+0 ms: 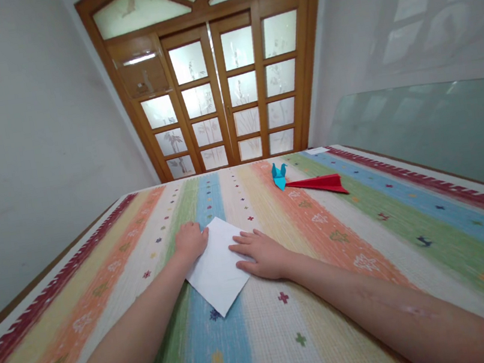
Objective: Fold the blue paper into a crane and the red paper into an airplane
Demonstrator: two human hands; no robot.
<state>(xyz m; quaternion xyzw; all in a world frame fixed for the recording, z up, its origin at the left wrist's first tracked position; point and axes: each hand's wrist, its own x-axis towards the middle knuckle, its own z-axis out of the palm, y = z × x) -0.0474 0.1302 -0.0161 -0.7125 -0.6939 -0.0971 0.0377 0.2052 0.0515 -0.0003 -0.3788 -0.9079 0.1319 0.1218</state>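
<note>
A white sheet of paper [220, 273] lies on the striped cloth in a diamond shape, one corner pointing towards me. At its upper left edge is my left hand [191, 240], with its fingers curled and its thumb against the paper; the fingertips are partly hidden. My right hand [264, 255] lies flat on the right side of the sheet, palm down and fingers spread.
A blue folded paper crane [279, 177] and a red paper plane [319, 184] lie farther back on the right. The striped tablecloth [336, 325] covers the table. Behind stand wooden glazed doors [217, 94], with a glass panel [438, 128] along the right.
</note>
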